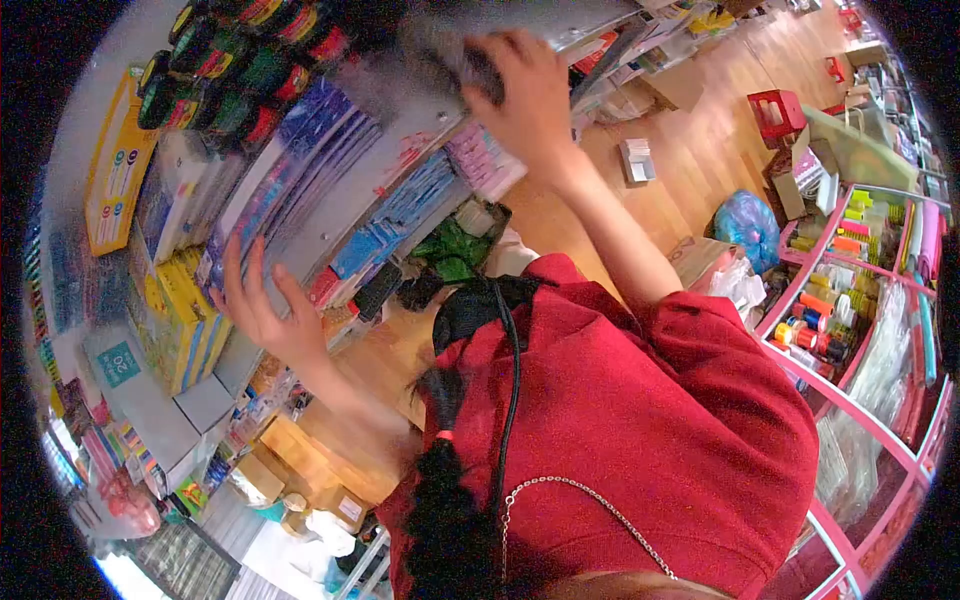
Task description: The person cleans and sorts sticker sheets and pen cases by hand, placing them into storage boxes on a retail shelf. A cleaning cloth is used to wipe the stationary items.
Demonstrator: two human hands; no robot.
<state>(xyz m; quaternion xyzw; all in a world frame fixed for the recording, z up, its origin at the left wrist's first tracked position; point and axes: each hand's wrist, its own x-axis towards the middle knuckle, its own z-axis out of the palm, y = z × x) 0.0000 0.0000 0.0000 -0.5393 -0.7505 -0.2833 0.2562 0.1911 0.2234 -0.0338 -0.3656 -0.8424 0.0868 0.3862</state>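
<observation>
My left hand (272,310) has its fingers spread and holds nothing. It is beside a row of thin purple-blue packages (290,160) standing on a grey shelf (340,205), with yellow booklets (180,310) on its other side. My right hand (525,95) is over the shelf at top centre, fingers curled around a dark, blurred object (440,50) that I cannot identify. Stacked dark jars or rolls with coloured labels (240,75) lie at the upper left. Below the shelf edge are blue packets (390,215) and pink packets (482,160).
A person's red-clad torso (620,430) fills the lower centre, with a black cord and a chain. On the right, a pink-framed rack (850,400) holds colourful goods. The wooden floor (690,150) carries a small white box (637,160), a blue bag (748,230) and a red crate (776,113).
</observation>
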